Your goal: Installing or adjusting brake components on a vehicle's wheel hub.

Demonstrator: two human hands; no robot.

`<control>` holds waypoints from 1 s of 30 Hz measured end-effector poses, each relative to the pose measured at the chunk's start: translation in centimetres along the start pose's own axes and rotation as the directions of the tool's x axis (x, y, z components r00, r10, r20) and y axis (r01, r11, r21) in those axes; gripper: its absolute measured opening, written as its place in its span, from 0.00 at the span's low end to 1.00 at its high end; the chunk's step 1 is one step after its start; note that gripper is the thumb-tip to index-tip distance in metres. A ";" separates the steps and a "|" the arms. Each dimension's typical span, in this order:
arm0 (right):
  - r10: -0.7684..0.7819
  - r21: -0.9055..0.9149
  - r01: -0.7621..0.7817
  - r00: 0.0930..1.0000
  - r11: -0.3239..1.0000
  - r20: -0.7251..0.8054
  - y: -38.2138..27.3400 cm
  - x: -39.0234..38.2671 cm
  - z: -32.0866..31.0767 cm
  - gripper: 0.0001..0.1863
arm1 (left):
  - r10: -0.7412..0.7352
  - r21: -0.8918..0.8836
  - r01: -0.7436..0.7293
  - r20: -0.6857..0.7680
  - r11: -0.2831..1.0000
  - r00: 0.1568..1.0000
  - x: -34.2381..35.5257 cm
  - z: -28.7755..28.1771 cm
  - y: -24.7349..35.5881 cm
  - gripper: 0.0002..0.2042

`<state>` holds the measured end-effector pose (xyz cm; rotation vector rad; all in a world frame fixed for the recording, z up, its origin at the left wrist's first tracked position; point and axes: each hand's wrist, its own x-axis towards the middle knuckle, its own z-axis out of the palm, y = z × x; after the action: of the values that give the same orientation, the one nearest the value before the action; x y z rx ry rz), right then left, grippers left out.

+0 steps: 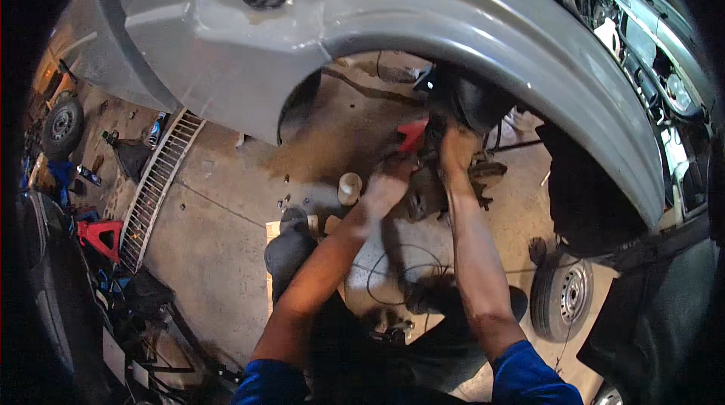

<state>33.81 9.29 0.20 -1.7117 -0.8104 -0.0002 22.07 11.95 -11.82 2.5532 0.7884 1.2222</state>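
Observation:
Both my arms reach into the wheel arch of a silver car body (461, 9), toward dark suspension parts (424, 197). My left hand (389, 182) is closed beside these parts, slightly blurred, and what its fingers hold is hidden. Just above it shows a red object (411, 135), perhaps part of a stand. Higher and to the right, my right hand (459, 150) is curled closed against the dark assembly below a black rounded part (479, 99). Its fingertips are out of sight, so I cannot make out what they grip.
A pale cup-like container (350, 188) stands on the floor left of my hands, near small loose parts. A wheel (563, 295) lies at the right. Further left are a slatted metal grille (162, 186) and a red jack stand (100, 237). A thin cable (370, 277) loops below my arms.

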 end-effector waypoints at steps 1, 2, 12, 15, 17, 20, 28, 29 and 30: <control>0.031 0.047 -0.030 0.999 0.998 -0.016 1.2 0.0 -0.6 0.19 | -0.078 -0.031 0.081 0.093 0.996 0.993 0.5 -0.4 1.2 0.08; 0.043 0.133 -0.040 0.999 0.990 -0.017 0.6 0.4 0.3 0.17 | -0.067 -0.016 0.068 0.083 0.998 0.994 0.2 -0.3 0.6 0.08; -0.061 0.051 0.067 0.992 0.996 -0.110 2.4 0.7 1.3 0.21 | -0.065 0.084 0.060 0.053 0.995 0.997 -1.1 0.9 -0.1 0.10; 0.082 0.080 -0.078 0.996 0.994 -0.042 -0.9 -1.3 1.6 0.19 | -0.171 -0.009 0.175 0.155 0.985 0.973 -2.2 0.8 -1.2 0.10; 0.082 0.081 -0.075 0.993 0.994 -0.089 2.1 0.4 -2.1 0.18 | -0.323 -0.090 0.367 0.316 0.926 0.892 1.7 -1.6 5.5 0.12; 0.043 0.292 -0.063 0.996 0.954 0.074 -0.8 -3.1 2.3 0.15 | -0.227 -0.002 0.228 0.099 0.974 0.969 -3.8 2.5 -3.9 0.14; -0.174 -0.008 0.186 0.931 0.982 0.321 -0.5 -3.6 -4.5 0.07 | -0.421 -0.334 0.435 0.118 0.836 0.899 -0.8 -0.4 1.4 0.16; -0.218 -0.094 0.260 0.921 0.961 0.323 -1.0 -3.7 -4.8 0.08 | -0.472 -0.251 0.492 0.141 0.833 0.870 -0.6 -0.2 1.3 0.16; -0.257 -0.194 0.328 0.912 0.925 0.320 -1.0 -3.4 -5.7 0.09 | -0.511 -0.177 0.536 0.167 0.826 0.843 0.3 0.0 1.7 0.16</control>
<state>33.03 2.77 1.43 -1.8265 -1.3311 -0.0594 22.83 10.65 -10.96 2.0070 1.1590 0.9130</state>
